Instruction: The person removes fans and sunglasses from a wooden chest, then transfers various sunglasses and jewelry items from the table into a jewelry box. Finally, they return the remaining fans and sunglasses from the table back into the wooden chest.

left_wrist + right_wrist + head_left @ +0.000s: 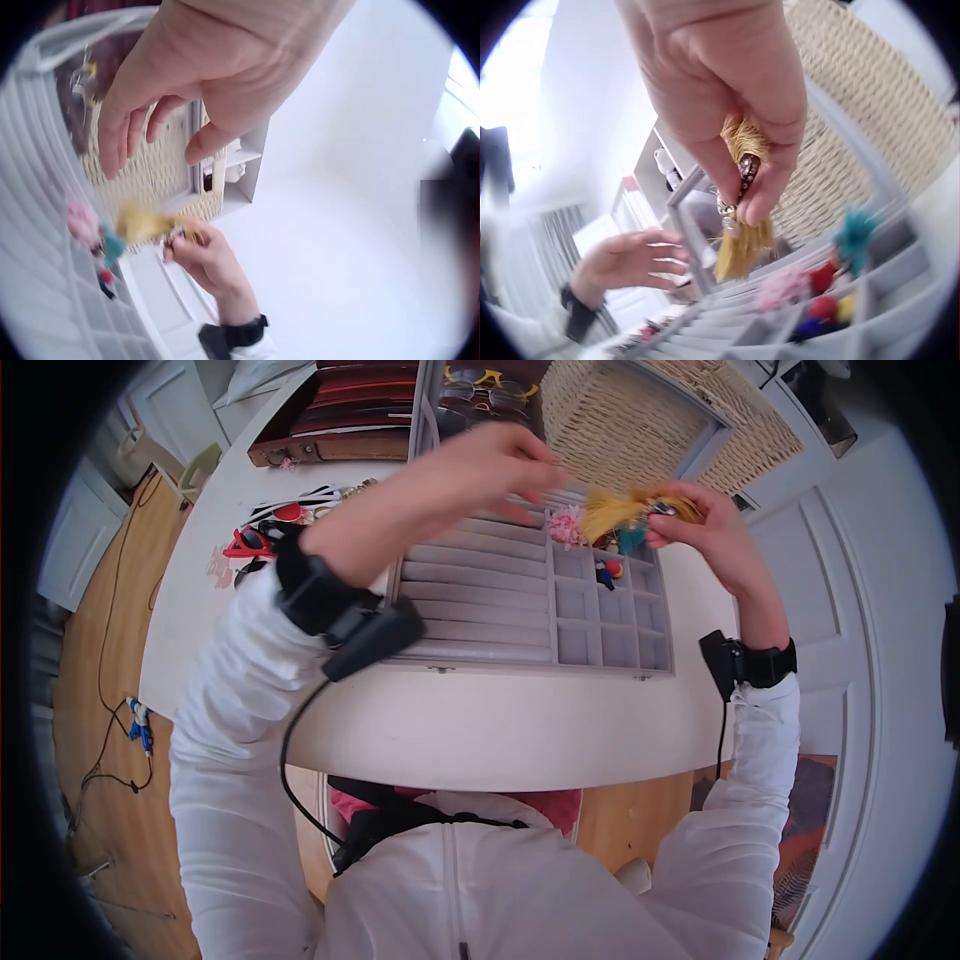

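Observation:
My right hand pinches a yellow tassel ornament by its dark, jewelled metal part, between thumb and fingertips. The strands hang over the compartments of a grey jewelry box. My left hand is above the box's padded rows, apart from the tassel, fingers loosely bent with nothing in them. Below the tassel, a pink fluffy ornament, a teal tassel and a red, blue and yellow pompom piece lie in the small compartments.
Behind the box stands a woven basket. Several eyeglasses lie in a section at the back. A brown case with red contents is at the back left. Red sunglasses and other small items lie on the white table.

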The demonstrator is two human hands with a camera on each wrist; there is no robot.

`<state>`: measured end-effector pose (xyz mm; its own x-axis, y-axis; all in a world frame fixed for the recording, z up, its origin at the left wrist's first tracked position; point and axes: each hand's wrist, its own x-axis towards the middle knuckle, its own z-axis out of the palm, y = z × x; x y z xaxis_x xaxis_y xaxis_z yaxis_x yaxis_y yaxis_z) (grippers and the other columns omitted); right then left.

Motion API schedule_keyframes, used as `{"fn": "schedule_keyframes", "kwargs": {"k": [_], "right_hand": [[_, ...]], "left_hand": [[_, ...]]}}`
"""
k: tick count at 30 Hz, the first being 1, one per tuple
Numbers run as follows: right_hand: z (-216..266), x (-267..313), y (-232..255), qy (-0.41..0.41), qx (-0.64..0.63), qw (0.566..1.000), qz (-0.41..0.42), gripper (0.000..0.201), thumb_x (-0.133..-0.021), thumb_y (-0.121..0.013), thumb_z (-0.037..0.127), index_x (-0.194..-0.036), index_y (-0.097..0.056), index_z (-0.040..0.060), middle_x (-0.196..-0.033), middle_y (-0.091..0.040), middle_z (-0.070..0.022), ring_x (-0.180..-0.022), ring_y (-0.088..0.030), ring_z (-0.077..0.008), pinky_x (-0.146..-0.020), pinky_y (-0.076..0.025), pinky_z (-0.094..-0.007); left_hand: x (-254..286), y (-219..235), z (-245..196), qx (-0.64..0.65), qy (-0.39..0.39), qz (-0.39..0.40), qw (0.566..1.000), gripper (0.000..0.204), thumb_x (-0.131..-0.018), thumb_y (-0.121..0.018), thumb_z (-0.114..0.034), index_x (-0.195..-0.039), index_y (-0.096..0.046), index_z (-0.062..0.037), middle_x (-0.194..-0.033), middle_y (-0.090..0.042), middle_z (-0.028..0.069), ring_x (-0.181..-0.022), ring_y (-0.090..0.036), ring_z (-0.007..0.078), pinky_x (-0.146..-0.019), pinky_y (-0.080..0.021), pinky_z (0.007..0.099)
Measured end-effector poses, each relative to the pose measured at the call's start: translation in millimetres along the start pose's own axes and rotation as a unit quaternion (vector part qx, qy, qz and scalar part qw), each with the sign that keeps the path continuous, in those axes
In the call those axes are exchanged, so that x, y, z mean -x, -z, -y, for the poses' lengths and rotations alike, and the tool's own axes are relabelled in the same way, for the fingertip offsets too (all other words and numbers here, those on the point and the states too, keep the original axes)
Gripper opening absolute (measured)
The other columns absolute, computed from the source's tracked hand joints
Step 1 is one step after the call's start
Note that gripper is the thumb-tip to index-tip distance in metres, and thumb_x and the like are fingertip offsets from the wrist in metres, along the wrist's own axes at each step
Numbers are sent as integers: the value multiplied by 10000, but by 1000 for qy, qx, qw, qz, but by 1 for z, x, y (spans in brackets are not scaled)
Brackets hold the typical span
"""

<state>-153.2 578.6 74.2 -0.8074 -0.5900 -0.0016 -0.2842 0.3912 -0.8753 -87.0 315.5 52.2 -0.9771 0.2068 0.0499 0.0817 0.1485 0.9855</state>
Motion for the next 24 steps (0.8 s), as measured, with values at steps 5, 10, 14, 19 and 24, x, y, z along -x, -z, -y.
{"fn": "schedule_keyframes", "kwargs": {"k": [5,10,14,19,24], "right_hand": [[-37,7,29,-69,178,976,-104,241,-840,-614,67,-1054,-590,-40,-809,-620,-51,-716,-574,-110,-693,-477,-239],[-69,-7,20,-100,200,974,-34,248,-859,-588,115,-1050,-596,-43,-887,-604,-68,-841,-555,-151,-763,-429,-273],[-105,-22,20,-8,326,944,-40,235,-779,-670,138,-975,-642,12,-918,-593,-112,-846,-569,-245,-770,-440,-328],[-98,-15,7,114,464,862,-167,206,-699,-721,156,-856,-656,39,-892,-570,-152,-835,-556,-339,-781,-447,-389],[-79,-29,16,101,410,897,-135,149,-748,-686,92,-851,-622,6,-824,-572,-109,-754,-578,-252,-698,-464,-330]], "left_hand": [[22,99,19,-280,-20,-99,955,309,-878,-580,-247,-1079,-578,-13,-937,-588,32,-863,-542,116,-760,-445,262],[42,127,38,-347,11,-87,934,298,-876,-585,-251,-1041,-582,-2,-910,-585,21,-795,-509,105,-734,-432,261],[51,113,27,-352,70,-77,930,277,-880,-583,-251,-1018,-592,-11,-891,-595,28,-816,-514,108,-734,-438,263],[46,106,32,-391,73,-86,913,257,-885,-582,-236,-1000,-593,-6,-898,-614,50,-836,-559,130,-719,-456,275],[42,99,33,-394,-90,-99,909,197,-851,-598,-162,-947,-606,10,-810,-637,89,-774,-606,176,-709,-474,304]]}}
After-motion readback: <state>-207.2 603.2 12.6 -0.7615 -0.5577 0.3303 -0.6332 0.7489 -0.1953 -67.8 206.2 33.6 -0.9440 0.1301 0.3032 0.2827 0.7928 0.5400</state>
